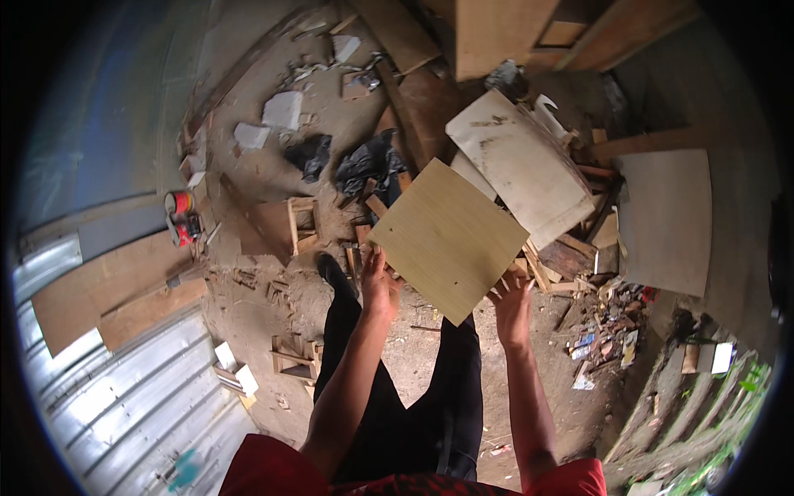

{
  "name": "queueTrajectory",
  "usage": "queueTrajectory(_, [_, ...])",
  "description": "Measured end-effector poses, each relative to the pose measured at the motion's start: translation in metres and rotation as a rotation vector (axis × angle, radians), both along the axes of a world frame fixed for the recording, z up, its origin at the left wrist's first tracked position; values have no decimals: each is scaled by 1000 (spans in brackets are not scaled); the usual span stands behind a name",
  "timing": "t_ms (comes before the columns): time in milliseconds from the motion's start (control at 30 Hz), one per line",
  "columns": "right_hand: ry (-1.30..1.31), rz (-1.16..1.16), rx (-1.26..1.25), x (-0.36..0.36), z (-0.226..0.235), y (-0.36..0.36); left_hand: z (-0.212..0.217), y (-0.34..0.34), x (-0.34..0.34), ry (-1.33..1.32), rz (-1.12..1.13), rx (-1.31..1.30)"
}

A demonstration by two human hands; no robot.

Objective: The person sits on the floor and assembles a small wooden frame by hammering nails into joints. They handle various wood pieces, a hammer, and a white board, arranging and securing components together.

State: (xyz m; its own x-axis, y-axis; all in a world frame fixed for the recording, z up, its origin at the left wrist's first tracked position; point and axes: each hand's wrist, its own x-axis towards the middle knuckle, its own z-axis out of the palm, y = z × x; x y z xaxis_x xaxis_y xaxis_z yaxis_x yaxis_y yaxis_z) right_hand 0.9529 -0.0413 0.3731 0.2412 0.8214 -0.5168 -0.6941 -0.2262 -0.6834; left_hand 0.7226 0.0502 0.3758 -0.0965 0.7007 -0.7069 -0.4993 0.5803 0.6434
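A square, light-brown wooden board (pixel 451 240) with a few small dark holes is raised in front of me, turned so one corner points toward my body. My left hand (pixel 381 285) grips it near its left corner, with some fingers hidden beneath. At the lower right edge, my right hand (pixel 512 302) holds the board with its fingertips, the fingers somewhat spread. Parts of my legs and the ground lie behind the board.
A large dirty white panel (pixel 521 165) leans on scrap wood beyond the board. Small wooden frames (pixel 303 226) and black plastic (pixel 370 162) lie at left. Debris (pixel 604 339) is heaped at right. Corrugated metal sheeting (pixel 141 405) lines the left; red cans (pixel 184 217) stand near it.
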Motion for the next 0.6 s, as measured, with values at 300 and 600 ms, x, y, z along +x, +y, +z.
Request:
queueTrajectory(300, [-691,479,-159,-116,32,90,9,23,-236,367,-170,255])
queueTrajectory(600, [-780,696,-187,-386,18,63,-23,-1,-407,273,-45,-128])
